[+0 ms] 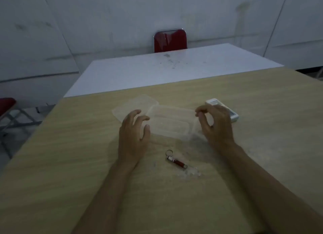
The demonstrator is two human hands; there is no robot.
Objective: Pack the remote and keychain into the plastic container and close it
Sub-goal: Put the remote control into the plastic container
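A clear plastic container (172,122) sits open and empty on the wooden table, with its clear lid (134,105) lying flat just behind and to its left. My left hand (133,134) hovers at the container's left side, fingers spread and curled, holding nothing. At the container's right side my right hand (215,124) is also curled with nothing in it. A white remote (225,108) lies behind my right hand, partly hidden by it. The red keychain (176,161) with a metal ring rests on the table between my forearms.
The wooden table (70,163) abuts a white table (157,71) further back. A red chair (170,40) stands behind that one, and another red chair (7,106) is at the left edge. Small clear scuffs mark the wood near the keychain.
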